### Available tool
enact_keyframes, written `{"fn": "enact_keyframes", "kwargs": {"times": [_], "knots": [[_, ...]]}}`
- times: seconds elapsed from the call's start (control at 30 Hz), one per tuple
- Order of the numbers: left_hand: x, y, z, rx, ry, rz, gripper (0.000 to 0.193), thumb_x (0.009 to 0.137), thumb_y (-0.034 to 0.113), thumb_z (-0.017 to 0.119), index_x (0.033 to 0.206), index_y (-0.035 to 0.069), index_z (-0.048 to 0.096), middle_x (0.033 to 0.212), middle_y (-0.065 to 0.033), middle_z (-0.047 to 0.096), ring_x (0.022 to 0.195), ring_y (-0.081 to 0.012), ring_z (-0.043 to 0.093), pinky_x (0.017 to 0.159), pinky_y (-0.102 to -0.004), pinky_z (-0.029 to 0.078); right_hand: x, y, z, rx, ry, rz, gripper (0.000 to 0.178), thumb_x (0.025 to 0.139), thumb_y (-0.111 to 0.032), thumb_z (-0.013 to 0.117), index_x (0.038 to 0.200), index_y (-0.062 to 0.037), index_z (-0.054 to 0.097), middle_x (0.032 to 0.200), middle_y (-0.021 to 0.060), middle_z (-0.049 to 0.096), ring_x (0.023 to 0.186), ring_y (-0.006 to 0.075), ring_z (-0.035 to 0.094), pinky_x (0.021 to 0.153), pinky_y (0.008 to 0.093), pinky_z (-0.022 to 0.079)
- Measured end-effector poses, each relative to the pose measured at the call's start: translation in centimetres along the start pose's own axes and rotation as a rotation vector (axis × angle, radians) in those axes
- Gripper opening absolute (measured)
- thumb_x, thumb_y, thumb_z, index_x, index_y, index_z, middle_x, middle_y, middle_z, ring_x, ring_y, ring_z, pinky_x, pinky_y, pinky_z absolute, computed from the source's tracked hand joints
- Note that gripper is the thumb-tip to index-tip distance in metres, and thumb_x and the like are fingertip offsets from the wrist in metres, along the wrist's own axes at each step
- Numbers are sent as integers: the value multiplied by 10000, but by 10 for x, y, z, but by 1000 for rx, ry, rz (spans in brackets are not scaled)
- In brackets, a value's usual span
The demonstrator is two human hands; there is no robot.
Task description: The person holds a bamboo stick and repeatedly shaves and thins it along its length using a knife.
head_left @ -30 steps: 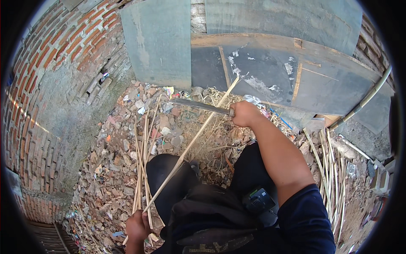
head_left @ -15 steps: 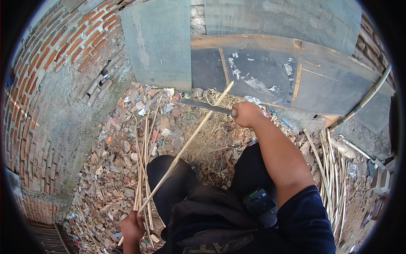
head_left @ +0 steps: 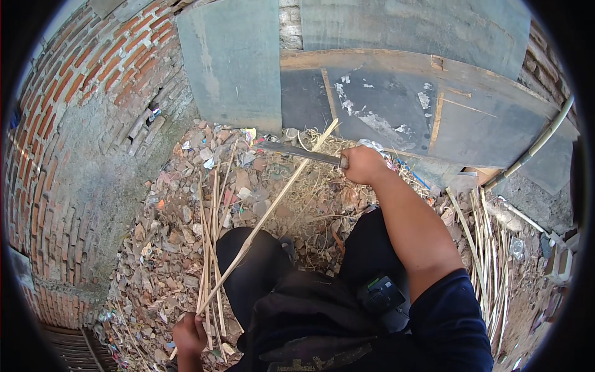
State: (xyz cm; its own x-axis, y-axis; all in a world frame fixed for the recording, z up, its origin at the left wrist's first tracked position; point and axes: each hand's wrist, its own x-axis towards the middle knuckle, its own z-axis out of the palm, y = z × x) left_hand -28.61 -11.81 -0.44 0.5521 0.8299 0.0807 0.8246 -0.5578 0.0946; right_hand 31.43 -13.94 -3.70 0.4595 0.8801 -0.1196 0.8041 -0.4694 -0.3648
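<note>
My left hand (head_left: 189, 333), low at the left, is closed around the near end of a long pale bamboo strip (head_left: 268, 214). The strip slants up over my left knee toward the panels, its far end raised. My right hand (head_left: 363, 165) grips the handle of a long-bladed machete (head_left: 297, 150), whose blade points left. The blade crosses the strip near its far end and appears to touch it. Several more bamboo strips (head_left: 214, 226) lie on the ground beside my left leg.
Rubble and shavings (head_left: 158, 248) cover the ground. A brick wall (head_left: 68, 155) rises on the left, with grey panels (head_left: 229, 68) ahead. Another bundle of split strips (head_left: 486, 260) lies at the right. A bamboo pole (head_left: 538, 144) leans at the far right.
My left hand has drawn slightly left and down with the bamboo strip, whose far end has shifted a little left. My right hand and the machete have barely moved.
</note>
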Motion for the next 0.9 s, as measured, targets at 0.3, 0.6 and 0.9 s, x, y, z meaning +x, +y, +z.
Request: {"fn": "enact_keyframes", "kwargs": {"times": [0.3,0.6,0.9], "knots": [[1,-12,5,-88,-62,-99,249,994,197,526,806,36,553,644,-224,576,582,-484,577,527,-559,435,-17,-50,-8,-175,-105,-272,250,824,-170,668,1066,-115,700,1003,144,737,1007,330,712,857,474,570],[-9,-2,3,-2,30,18,223,990,200,529,837,53,595,625,-200,583,560,-456,582,502,-531,440,-3,-14,-10,-94,-30,101,328,854,-159,623,1170,-109,695,1123,168,722,1082,333,693,920,479,566],[-10,-19,12,-157,-10,-52,251,990,199,512,806,37,568,592,-214,551,549,-470,567,508,-539,429,-15,-40,-16,-167,-54,-249,274,817,-151,650,1081,-93,699,1023,139,737,1011,337,706,876,487,563]]}}
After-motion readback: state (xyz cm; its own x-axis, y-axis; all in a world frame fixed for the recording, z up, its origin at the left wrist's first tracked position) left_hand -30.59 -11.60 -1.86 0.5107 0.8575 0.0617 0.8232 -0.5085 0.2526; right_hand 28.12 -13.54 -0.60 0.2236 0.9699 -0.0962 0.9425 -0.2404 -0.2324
